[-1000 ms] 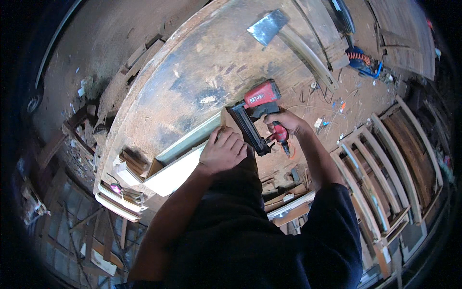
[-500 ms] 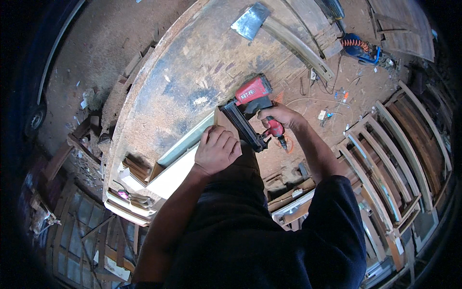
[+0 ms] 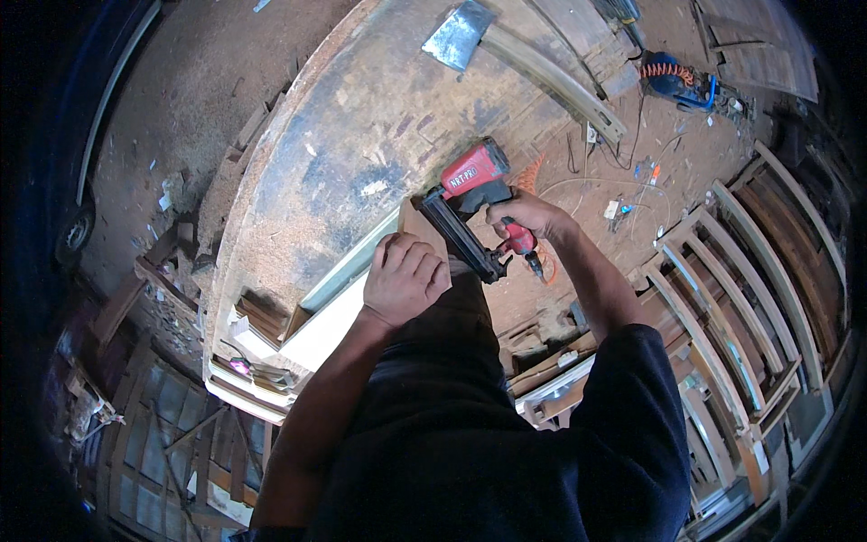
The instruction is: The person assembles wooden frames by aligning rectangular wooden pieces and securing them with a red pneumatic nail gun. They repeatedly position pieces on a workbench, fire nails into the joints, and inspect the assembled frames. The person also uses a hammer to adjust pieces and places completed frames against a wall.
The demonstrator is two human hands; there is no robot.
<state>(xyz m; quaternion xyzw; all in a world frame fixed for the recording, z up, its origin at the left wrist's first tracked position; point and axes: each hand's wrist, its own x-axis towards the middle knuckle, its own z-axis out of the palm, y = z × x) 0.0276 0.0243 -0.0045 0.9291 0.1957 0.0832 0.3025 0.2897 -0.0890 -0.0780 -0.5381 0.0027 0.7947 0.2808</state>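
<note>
My right hand [image 3: 528,217] is wrapped round the handle of a red and black nail gun [image 3: 476,169]. The nail gun's nose meets the far end of a box-like wooden piece, by its brown end board [image 3: 423,228]. That piece has a white panel [image 3: 332,336] and a pale greenish side board [image 3: 348,268], and lies along the workbench edge nearest me. My left hand [image 3: 408,282] is closed over the piece's near edge, close to the end board; its fingertips are partly hidden.
An axe [image 3: 461,36] lies across the far side of the worn workbench [image 3: 307,208]. Small wood offcuts [image 3: 262,318] sit at its left end. An orange coiled air hose [image 3: 528,173] runs behind my right hand. Curved wooden frames [image 3: 713,298] stand at right.
The whole view has shifted slightly. Both hands keep their grip, and the nail gun stays against the same end of the wooden piece.
</note>
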